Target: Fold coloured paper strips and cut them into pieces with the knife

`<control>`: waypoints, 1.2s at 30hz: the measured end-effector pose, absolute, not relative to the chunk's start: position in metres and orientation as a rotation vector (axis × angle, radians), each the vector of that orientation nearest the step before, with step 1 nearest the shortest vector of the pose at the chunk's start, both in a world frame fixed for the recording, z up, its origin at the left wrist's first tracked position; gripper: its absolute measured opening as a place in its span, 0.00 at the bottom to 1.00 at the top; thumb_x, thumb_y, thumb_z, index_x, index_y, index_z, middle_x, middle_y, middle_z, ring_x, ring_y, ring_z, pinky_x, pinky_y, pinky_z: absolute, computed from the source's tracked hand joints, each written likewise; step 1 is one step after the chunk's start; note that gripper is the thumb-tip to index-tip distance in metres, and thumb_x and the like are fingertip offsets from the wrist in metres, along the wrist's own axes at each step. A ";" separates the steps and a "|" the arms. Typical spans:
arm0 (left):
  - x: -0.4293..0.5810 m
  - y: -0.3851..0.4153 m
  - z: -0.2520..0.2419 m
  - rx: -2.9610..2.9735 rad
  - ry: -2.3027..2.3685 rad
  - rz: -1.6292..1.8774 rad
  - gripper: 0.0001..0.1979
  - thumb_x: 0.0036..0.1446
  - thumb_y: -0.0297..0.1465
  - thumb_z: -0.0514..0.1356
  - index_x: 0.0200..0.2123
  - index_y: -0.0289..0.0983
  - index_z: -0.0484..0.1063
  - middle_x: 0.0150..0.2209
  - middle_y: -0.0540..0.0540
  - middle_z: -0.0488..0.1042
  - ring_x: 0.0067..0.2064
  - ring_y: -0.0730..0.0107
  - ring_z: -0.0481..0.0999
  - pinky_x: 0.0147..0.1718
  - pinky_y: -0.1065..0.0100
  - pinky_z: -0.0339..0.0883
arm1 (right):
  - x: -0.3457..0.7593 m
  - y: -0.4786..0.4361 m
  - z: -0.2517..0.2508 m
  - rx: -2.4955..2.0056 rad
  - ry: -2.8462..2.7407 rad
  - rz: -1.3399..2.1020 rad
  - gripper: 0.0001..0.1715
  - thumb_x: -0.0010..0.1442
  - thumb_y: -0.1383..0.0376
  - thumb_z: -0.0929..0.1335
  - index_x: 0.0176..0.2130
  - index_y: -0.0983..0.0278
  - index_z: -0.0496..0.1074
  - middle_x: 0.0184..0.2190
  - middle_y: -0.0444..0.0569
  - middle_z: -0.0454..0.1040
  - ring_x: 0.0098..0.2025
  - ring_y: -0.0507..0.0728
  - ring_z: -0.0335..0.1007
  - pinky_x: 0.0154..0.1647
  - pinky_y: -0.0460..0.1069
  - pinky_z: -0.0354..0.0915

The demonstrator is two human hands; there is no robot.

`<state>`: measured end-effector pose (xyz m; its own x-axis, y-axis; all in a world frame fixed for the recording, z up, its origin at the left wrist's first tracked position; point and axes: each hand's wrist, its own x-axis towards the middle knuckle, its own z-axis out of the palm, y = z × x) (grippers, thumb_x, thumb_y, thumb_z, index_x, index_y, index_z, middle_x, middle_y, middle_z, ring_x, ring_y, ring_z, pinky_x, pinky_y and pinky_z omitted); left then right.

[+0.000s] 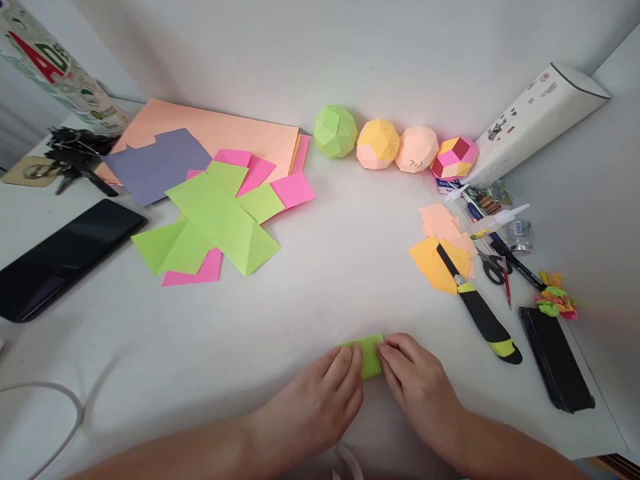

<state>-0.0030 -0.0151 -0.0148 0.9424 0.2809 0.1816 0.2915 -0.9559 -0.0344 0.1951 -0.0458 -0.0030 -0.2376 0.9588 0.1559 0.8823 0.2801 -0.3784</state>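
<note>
Green slip [372, 358] sits between both hands' fingertips, long axis side to side

Slip lies flat-looking on the table [300, 307], between left hand [330, 393] and right hand [423, 380]. Long axis seems to run from left fingers to right fingers, far edge rising a little toward the right. Neither hand nearer: both touch it.

Left: fingers bunched together, tips down on the slip's left part, covering most of that end; one far corner pokes out past them. Thumb not visible, so can't tell pinch from press. Right: thumb and index brought together on the right edge near the far corner, no gap seen, looks like a pinch. Middle stretch of slip uncovered between the two. Fold layers: can't tell.

Around the fingers: green sheets [215, 207] well beyond the left ones, overlapping pink sheets [295, 191]. Knife [483, 317] beyond and right of the right ones, blade over yellow slips [440, 272]. Black case [556, 360] farther right. Row of paper balls [335, 131] far beyond both, by the wall [280, 53].
</note>
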 end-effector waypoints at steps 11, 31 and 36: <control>-0.002 -0.012 -0.014 -3.044 -0.494 -0.294 0.12 0.60 0.29 0.54 0.44 0.31 0.72 0.52 0.36 0.72 0.49 0.55 0.71 0.48 0.58 0.59 | 0.197 -0.050 -0.007 -1.785 -2.135 0.442 0.14 0.65 0.72 0.58 0.32 0.63 0.68 0.28 0.47 0.68 0.26 0.51 0.66 0.26 0.46 0.65; -0.003 -0.023 -0.008 -3.073 -0.456 -0.133 0.21 0.53 0.34 0.59 0.48 0.27 0.70 0.54 0.29 0.69 0.58 0.46 0.64 0.57 0.52 0.52 | 0.188 -0.049 -0.003 -1.659 -2.380 0.181 0.12 0.61 0.73 0.58 0.32 0.68 0.69 0.31 0.53 0.65 0.30 0.55 0.64 0.28 0.49 0.66; -0.007 -0.019 -0.005 -3.191 -0.500 -0.071 0.25 0.52 0.37 0.61 0.50 0.28 0.69 0.58 0.30 0.65 0.62 0.49 0.57 0.58 0.56 0.50 | 0.183 -0.052 -0.006 -1.684 -2.422 0.102 0.07 0.58 0.69 0.63 0.35 0.71 0.69 0.35 0.57 0.66 0.34 0.60 0.65 0.30 0.52 0.67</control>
